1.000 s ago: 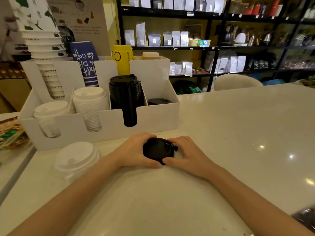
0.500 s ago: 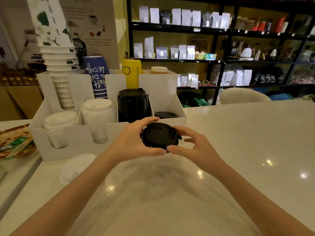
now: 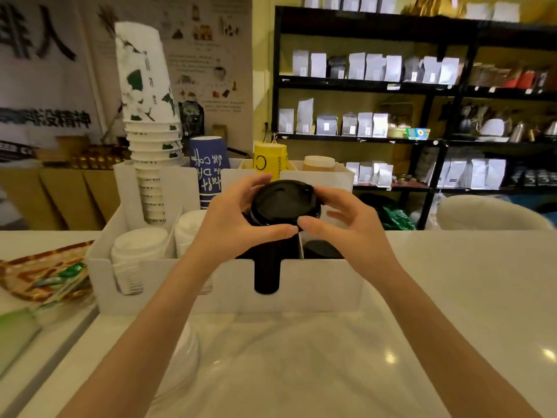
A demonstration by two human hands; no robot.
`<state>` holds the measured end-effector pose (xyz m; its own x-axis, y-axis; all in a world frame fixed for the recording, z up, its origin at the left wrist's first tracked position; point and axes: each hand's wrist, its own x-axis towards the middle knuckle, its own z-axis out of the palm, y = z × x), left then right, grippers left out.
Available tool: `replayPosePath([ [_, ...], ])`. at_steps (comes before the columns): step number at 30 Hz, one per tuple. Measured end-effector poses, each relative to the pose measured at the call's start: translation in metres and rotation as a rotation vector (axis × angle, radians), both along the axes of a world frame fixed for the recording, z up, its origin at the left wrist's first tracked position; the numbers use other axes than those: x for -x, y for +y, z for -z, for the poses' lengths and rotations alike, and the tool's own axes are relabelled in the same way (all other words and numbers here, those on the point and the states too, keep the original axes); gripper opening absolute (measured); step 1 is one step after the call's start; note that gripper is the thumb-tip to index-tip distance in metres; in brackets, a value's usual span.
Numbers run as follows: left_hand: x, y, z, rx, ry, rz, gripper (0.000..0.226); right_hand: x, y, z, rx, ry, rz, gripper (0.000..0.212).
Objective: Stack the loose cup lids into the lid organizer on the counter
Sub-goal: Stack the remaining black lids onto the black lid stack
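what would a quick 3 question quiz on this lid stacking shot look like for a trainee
1. True or false: the black lid is lying flat on the counter.
2. Which hands touch the lid? A) left hand only B) right hand only C) both
3. Fill in: the organizer compartment just left of the black stack holds ___ lids.

Key: 1 false, it is held up above the black stack. 2 C. 3 white.

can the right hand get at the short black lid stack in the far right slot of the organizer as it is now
Probably yes. The right hand hovers just above the short black lid stack, and that slot of the white organizer is open-topped, though it also steadies the black lid.
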<state>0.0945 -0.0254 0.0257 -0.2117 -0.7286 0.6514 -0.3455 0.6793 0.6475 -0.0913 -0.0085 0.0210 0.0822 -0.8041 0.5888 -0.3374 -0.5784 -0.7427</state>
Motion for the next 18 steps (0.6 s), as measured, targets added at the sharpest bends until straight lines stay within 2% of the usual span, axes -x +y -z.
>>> replayPosePath([
  [5,0.0,-0.021,0.0,0.005,0.109,-0.098,0.078,-0.015,-0.029,0.0,0.037,-0.052,0.006,0.04],
  [10,-0.003,-0.034,0.007,0.068,0.024,-0.271,0.066,-0.025,-0.05,0.008,-0.041,0.011,-0.107,0.04],
  [18,0.0,-0.042,0.014,0.023,-0.05,-0.361,0.074,-0.026,-0.06,0.02,-0.125,0.065,-0.134,0.046],
])
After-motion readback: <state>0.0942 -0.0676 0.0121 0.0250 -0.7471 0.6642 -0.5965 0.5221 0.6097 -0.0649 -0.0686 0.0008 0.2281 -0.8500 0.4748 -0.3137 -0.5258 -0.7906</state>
